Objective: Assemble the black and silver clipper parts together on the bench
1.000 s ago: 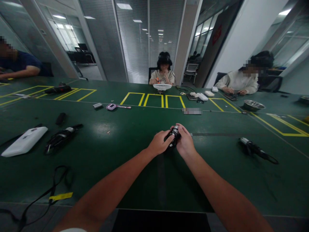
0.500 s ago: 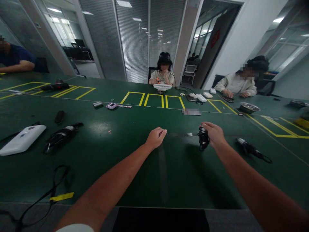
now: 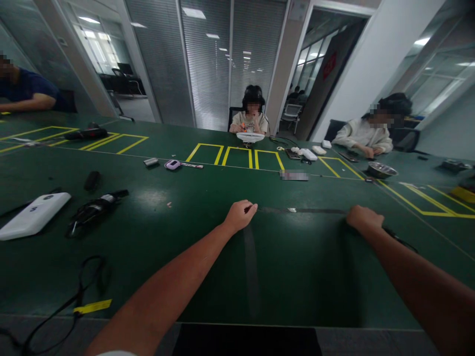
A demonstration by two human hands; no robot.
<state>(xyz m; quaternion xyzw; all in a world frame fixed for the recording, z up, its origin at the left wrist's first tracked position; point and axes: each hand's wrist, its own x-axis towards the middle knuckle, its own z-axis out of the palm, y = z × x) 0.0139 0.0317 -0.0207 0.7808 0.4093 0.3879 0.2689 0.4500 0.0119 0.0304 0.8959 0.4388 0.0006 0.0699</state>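
Note:
My left hand (image 3: 241, 216) rests loosely curled at the middle of the green table (image 3: 208, 242), thumb against the fingers. A small dark gap shows between them, and nothing sticks out of it. To the right, my right hand (image 3: 365, 217) is turned back-up with its fingers curled under. What those fingers hold, if anything, is hidden behind the hand. Past the wrist shows the thin black end of a cable-like thing (image 3: 401, 241); the hand and forearm cover the rest. A small white scrap (image 3: 292, 210) lies on a dark tape strip between my hands.
At left lie a white flat case (image 3: 35, 215), a black bundle (image 3: 96, 210), a small dark oblong (image 3: 92, 180) and a black strap (image 3: 79, 291) with a yellow tag. A purple device (image 3: 172, 164) and metal bowl (image 3: 382, 170) are farther off. Other people sit around the table.
My right hand has moved right and turned over. The black coiled cable it held is out of sight. The silver-and-black thing on the right is now mostly covered. My left hand has hardly moved.

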